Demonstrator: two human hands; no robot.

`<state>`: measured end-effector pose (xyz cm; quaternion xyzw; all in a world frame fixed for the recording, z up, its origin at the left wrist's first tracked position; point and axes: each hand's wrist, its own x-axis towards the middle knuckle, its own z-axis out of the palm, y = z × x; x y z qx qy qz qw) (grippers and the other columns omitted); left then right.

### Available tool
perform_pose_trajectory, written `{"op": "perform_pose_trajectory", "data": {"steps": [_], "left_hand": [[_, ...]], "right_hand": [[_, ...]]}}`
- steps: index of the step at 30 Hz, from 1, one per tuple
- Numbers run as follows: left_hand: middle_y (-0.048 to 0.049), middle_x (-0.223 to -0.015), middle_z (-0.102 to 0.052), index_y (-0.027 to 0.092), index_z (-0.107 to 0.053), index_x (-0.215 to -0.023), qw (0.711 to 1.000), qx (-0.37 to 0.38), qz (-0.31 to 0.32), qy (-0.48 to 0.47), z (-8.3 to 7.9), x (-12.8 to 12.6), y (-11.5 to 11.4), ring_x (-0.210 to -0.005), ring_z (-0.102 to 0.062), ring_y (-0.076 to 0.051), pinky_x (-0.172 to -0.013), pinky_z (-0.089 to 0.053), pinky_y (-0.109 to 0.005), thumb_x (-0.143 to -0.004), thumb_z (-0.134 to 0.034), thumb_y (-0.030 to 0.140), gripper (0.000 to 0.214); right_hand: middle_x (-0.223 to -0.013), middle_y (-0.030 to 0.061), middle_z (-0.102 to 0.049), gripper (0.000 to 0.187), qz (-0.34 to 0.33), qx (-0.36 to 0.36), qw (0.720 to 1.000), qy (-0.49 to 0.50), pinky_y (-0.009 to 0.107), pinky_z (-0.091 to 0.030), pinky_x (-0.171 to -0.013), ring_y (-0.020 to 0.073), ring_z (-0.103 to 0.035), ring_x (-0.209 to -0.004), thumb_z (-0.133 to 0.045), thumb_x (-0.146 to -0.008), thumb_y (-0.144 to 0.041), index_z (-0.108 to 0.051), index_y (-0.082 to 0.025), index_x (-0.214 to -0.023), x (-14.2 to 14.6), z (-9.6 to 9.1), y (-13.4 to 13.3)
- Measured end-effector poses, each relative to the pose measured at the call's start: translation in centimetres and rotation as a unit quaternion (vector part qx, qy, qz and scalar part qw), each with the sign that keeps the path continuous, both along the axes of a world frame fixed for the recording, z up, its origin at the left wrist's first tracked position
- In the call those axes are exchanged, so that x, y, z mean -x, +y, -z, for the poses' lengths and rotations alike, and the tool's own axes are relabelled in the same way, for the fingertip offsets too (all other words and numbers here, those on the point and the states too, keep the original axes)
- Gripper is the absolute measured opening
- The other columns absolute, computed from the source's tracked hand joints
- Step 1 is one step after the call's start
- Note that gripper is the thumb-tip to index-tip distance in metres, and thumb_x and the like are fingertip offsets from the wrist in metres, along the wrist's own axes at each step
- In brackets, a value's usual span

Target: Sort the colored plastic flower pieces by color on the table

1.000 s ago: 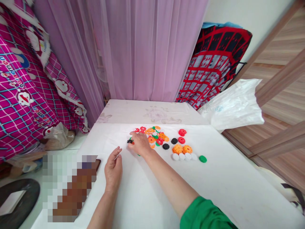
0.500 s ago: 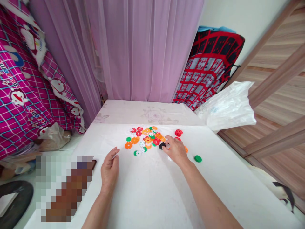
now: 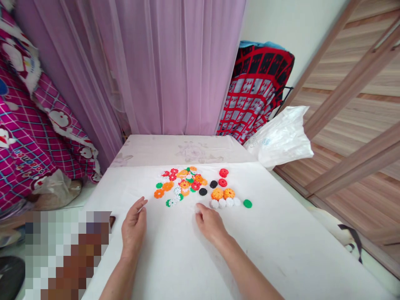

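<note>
My left hand (image 3: 135, 227) rests on edge over the white cloth, thumb apart from the fingers, holding nothing. Up and to its right lies a loose spread of flower-shaped plastic discs (image 3: 184, 183) in red, orange, green and white. My right hand (image 3: 211, 223) hovers in front of a black disc (image 3: 203, 191), not touching it; its fingers are half curled, with a gap at the thumb and nothing seen between them. Sorted by colour to the right are another black disc (image 3: 213, 183), red discs (image 3: 223, 173), orange discs (image 3: 229, 193), white discs (image 3: 229, 202) and a green disc (image 3: 248, 203).
A white cloth covers the table (image 3: 175, 258). Beyond its back edge hangs a purple curtain (image 3: 165, 66). A white plastic bag (image 3: 281, 139) stands at the right back corner, near a wooden wardrobe (image 3: 350, 104). Pink patterned fabric (image 3: 46, 133) hangs at the left.
My right hand has drawn back from the black disc toward me, leaving it on the cloth and uncovering the orange and white discs. My left hand keeps its pose. The view has turned slightly right.
</note>
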<state>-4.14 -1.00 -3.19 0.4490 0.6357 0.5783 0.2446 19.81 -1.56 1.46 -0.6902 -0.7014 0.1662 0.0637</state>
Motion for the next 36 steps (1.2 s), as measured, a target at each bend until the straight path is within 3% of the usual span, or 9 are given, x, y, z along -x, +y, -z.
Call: {"op": "perform_pose_trajectory", "data": {"steps": [9,17,21,26,31,33,36], "left_hand": [[-0.0063,-0.128,-0.063,0.024,-0.067,-0.103,1.0,-0.001,0.002,-0.013,-0.1,0.0,0.0,-0.122,-0.055,-0.024,-0.11,-0.037,-0.042,-0.081,-0.054,0.038,0.029],[-0.006,-0.129,-0.062,0.025,-0.066,-0.104,1.0,-0.007,0.006,-0.003,0.4,0.1,0.0,-0.122,-0.055,-0.024,-0.11,-0.037,-0.043,-0.083,-0.053,0.039,0.029],[-0.0061,-0.13,-0.061,0.025,-0.066,-0.106,1.0,-0.009,0.01,-0.002,0.5,0.2,0.0,-0.123,-0.054,-0.023,-0.109,-0.038,-0.042,-0.084,-0.052,0.04,0.03],[-0.007,-0.13,-0.062,0.023,-0.066,-0.105,1.0,-0.01,0.011,-0.003,0.4,0.1,0.0,-0.123,-0.054,-0.023,-0.108,-0.039,-0.041,-0.084,-0.052,0.041,0.031],[-0.0073,-0.129,-0.062,0.022,-0.066,-0.105,1.0,-0.007,0.01,0.005,0.7,0.2,0.1,-0.122,-0.055,-0.023,-0.108,-0.039,-0.041,-0.083,-0.053,0.041,0.032],[-0.007,-0.13,-0.062,0.022,-0.066,-0.105,1.0,-0.007,0.01,0.009,0.7,0.3,0.1,-0.123,-0.055,-0.023,-0.108,-0.039,-0.041,-0.083,-0.053,0.041,0.032],[-0.0068,-0.13,-0.062,0.023,-0.066,-0.105,1.0,-0.003,0.008,0.012,0.6,0.3,0.1,-0.122,-0.055,-0.023,-0.108,-0.039,-0.041,-0.083,-0.052,0.041,0.032]], "right_hand": [[-0.103,0.0208,-0.07,0.041,0.074,0.034,0.995,-0.064,0.038,-0.048,-0.076,0.0292,-0.067,-0.097,-0.039,-0.09,-0.02,-0.053,-0.009,-0.128,2.4,-0.9,2.8],[-0.104,0.0202,-0.07,0.031,0.122,0.031,0.99,-0.06,0.038,-0.051,-0.077,0.029,-0.067,-0.097,-0.041,-0.09,-0.021,-0.067,-0.012,-0.105,2.4,-1.2,4.5],[-0.104,0.0202,-0.07,0.03,0.14,0.038,0.988,-0.05,0.037,-0.052,-0.074,0.0287,-0.068,-0.096,-0.042,-0.09,-0.022,-0.068,-0.014,-0.102,2.2,-1.5,5.6],[-0.105,0.0216,-0.069,0.031,0.134,0.034,0.989,-0.047,0.038,-0.052,-0.076,0.0294,-0.068,-0.096,-0.041,-0.09,-0.021,-0.066,-0.011,-0.106,2.5,-1.3,4.9],[-0.105,0.023,-0.069,0.044,0.117,0.059,0.99,-0.06,0.038,-0.051,-0.08,0.0286,-0.067,-0.1,-0.04,-0.09,-0.015,-0.05,-0.004,-0.131,3.0,-1.0,3.0],[-0.107,0.0243,-0.068,0.049,0.122,0.07,0.988,-0.065,0.038,-0.05,-0.081,0.0281,-0.066,-0.102,-0.039,-0.09,-0.012,-0.043,-0.001,-0.137,2.9,-1.0,2.9],[-0.108,0.0248,-0.068,0.048,0.138,0.075,0.986,-0.064,0.037,-0.05,-0.082,0.0281,-0.066,-0.102,-0.037,-0.089,-0.011,-0.045,0.0,-0.136,2.6,-1.3,3.7]]}}
